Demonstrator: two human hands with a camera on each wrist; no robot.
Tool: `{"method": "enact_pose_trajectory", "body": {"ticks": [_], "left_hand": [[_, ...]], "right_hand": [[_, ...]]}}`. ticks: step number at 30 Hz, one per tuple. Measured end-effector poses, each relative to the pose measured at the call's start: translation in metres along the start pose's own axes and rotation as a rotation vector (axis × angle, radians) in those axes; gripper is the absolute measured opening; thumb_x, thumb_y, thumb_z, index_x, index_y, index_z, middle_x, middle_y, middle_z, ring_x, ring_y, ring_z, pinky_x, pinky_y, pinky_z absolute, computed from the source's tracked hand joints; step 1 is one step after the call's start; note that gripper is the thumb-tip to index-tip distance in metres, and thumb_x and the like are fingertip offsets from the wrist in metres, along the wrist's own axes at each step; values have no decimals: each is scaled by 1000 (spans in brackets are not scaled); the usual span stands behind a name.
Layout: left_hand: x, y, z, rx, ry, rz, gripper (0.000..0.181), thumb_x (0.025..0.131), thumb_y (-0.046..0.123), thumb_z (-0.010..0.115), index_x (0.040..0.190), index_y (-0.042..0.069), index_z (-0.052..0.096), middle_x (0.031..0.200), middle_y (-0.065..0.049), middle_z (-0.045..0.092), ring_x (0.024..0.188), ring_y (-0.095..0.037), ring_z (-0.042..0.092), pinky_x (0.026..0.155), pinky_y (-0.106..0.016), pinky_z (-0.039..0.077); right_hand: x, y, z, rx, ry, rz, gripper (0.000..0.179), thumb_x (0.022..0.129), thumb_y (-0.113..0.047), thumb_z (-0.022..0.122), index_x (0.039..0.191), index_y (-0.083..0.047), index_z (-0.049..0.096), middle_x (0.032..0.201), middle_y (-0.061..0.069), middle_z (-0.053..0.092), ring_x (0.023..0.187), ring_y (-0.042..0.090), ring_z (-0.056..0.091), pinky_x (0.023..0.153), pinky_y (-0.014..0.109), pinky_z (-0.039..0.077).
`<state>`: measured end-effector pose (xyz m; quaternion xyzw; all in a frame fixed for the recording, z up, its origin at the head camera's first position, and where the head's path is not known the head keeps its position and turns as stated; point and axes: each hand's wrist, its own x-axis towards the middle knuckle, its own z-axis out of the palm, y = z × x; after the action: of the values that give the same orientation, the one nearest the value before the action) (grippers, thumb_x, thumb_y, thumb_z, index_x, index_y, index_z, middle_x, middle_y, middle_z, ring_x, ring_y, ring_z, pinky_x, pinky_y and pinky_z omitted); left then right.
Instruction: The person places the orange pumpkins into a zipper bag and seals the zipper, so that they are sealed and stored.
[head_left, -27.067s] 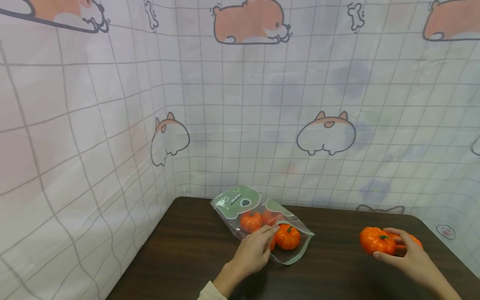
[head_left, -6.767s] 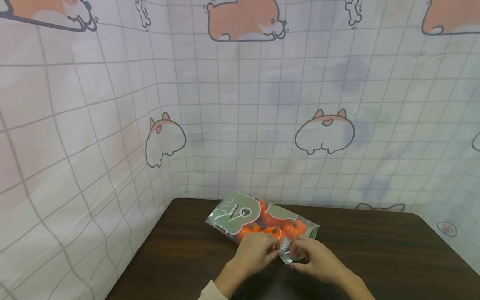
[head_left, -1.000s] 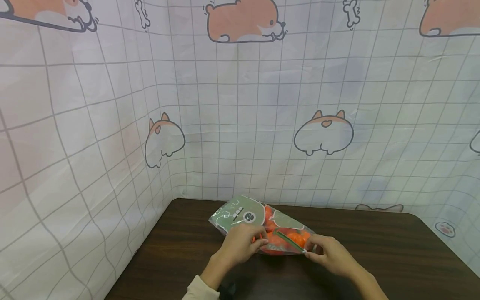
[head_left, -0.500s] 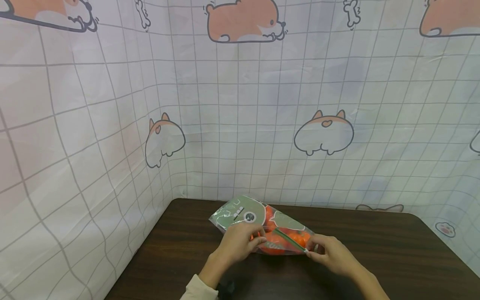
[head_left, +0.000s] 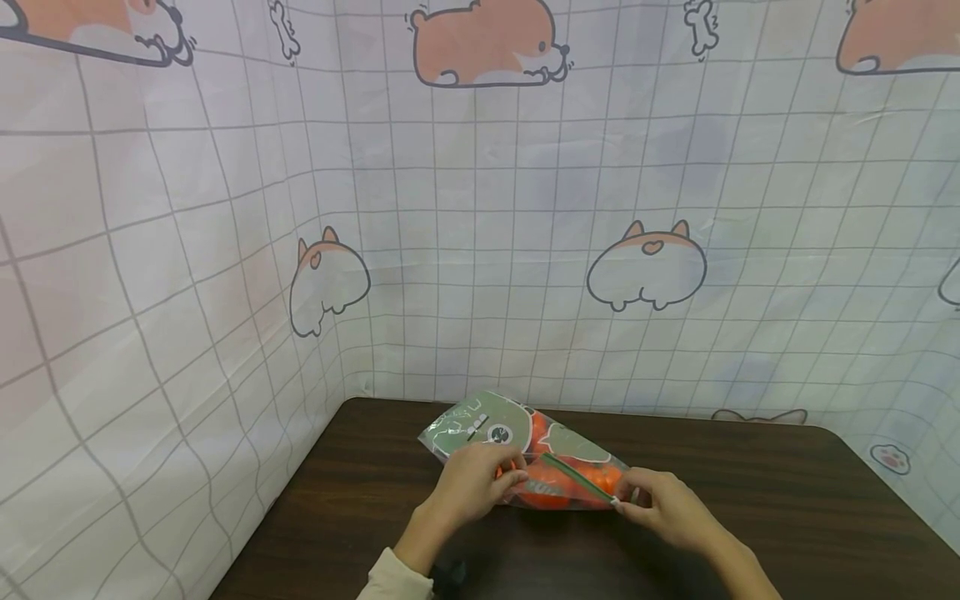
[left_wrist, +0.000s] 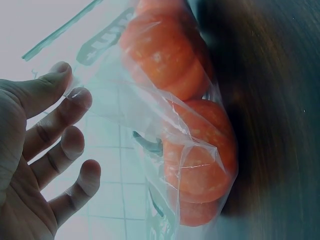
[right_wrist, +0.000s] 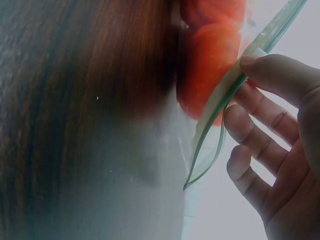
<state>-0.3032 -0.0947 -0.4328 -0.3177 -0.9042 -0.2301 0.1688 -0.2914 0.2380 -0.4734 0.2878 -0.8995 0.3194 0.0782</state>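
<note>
A clear zip bag (head_left: 480, 421) with a green cartoon print lies on the dark table, several small orange pumpkins (left_wrist: 165, 55) inside it. My left hand (head_left: 472, 483) pinches the clear plastic at its near side between thumb and forefinger, the other fingers loosely bent. At the bag's right end my right hand (head_left: 670, 508) pinches the green zip strip (head_left: 577, 479), its thumb at a small white slider (right_wrist: 257, 52). Below that thumb, in the right wrist view, the strip's two green edges (right_wrist: 220, 142) stand apart in a loop.
The dark wooden table (head_left: 750, 475) extends to both sides of the bag. A white grid-patterned curtain (head_left: 480, 208) with cartoon dogs hangs behind it and along the left. A dark object (head_left: 450, 575) shows beneath the left wrist.
Pumpkins earlier held by the right hand at the right are gone from there. Over the last second, my left hand has shifted slightly left and my right hand slightly right, the zip strip stretched between.
</note>
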Motion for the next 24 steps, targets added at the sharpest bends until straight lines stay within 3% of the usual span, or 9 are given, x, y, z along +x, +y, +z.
{"method": "enact_pose_trajectory", "body": {"ticks": [17,24], "left_hand": [[0,-5,-3,-18,17,-16,9,92,35,73,90,27,72,75,15,66,63,4,49,61,-19,42],[0,-6,-4,-35,23,-17,8,93,34,73,89,27,72,76,15,67,63,4,50,61,-19,43]], "right_hand": [[-1,3,-3,-4,18,4,10,93,-24,74,90,-21,65,82,-13,62,68,-1,53,55,23,46],[-1,3,-5,2,15,4,15,93,-25,74,91,-13,66,83,-12,62,69,-1,53,55,22,45]]}}
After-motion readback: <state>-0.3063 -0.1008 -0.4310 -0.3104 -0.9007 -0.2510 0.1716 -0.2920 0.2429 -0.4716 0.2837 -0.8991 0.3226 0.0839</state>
